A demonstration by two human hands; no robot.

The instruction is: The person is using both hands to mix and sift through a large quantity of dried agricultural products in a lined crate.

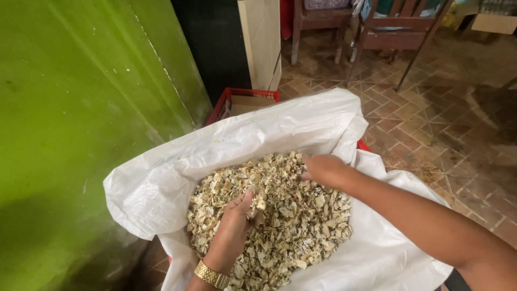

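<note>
Beside a bright green wall (70, 134), a wide white woven sack (269, 126) stands open with its mouth rolled back, filled with pale, tan dried chips (301, 226), broken and flaky. Both hands are down inside it. Left hand (237, 221), a gold watch (211, 275) on its wrist, rests near the middle of the heap with its grip curled closed on a small pinch of the chips. Right hand (323, 170) lies at the far edge of the pile, knuckles up, fingers bent into the chips; whether that grip holds anything I cannot tell. Behind the sack sits a red crate (237, 99), and farther off wooden chairs (377, 27) stand on the patterned brick floor (447, 124).
</note>
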